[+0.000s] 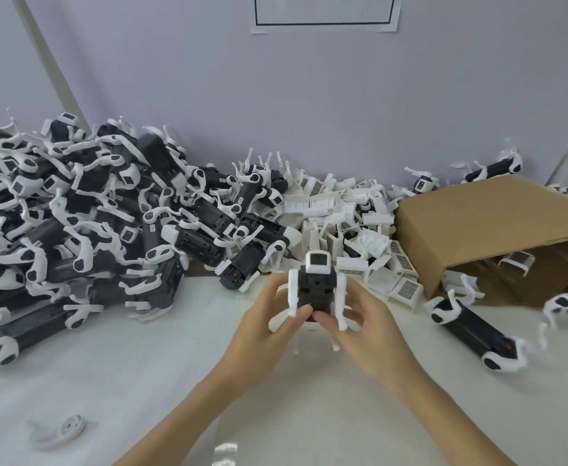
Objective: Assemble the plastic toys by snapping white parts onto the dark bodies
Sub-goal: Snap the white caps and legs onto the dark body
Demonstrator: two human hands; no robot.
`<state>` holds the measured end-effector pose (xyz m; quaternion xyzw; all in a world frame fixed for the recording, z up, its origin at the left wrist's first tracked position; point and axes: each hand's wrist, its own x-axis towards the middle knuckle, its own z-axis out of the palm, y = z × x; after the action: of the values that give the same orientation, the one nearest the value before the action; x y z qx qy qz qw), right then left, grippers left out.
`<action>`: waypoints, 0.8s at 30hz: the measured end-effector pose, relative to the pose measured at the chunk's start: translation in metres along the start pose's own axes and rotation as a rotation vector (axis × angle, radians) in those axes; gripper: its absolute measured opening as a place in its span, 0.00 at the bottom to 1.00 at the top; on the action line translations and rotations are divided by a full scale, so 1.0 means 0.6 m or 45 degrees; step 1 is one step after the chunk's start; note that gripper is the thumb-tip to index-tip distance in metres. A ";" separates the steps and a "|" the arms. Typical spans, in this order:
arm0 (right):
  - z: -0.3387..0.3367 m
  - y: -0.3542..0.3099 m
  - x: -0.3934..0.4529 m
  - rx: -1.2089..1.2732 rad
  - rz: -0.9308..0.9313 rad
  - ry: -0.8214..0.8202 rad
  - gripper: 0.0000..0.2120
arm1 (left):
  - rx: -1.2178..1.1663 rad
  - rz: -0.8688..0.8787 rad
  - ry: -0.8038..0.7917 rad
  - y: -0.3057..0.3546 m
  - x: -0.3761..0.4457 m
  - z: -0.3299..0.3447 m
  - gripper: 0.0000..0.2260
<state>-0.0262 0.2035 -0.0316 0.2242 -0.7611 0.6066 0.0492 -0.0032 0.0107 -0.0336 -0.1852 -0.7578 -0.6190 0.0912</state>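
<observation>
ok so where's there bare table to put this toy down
Bare white table lies in front of the big toy pile, short of the loose white part, and also between the hands and the lone toy. Crowded: the white parts heap and the cardboard box.

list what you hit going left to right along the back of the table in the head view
big pile of assembled toys → heap of loose white parts → tipped cardboard box

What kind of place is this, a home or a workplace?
Probably a small toy-assembly workstation: a big heap of black-and-white plastic toy dogs, a pile of loose white plastic parts beside a tipped brown cardboard box, and both hands holding one toy.
</observation>
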 end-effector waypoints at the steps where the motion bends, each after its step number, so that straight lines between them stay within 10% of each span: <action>1: 0.000 0.002 -0.001 0.022 -0.010 0.017 0.18 | 0.077 0.009 0.000 -0.003 0.000 0.000 0.13; 8: -0.004 0.001 0.001 -0.065 -0.039 0.055 0.19 | 0.267 0.031 0.097 -0.009 0.003 -0.008 0.12; 14: -0.007 0.013 -0.001 -0.416 -0.100 0.159 0.22 | -0.348 -0.250 0.131 0.028 0.004 -0.001 0.31; 24: -0.010 0.014 0.001 -0.577 -0.264 0.184 0.24 | -0.309 -0.299 0.187 0.047 0.001 0.003 0.18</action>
<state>-0.0310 0.2103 -0.0377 0.2404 -0.8451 0.4268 0.2142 0.0076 0.0173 -0.0080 -0.0591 -0.6852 -0.7242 0.0504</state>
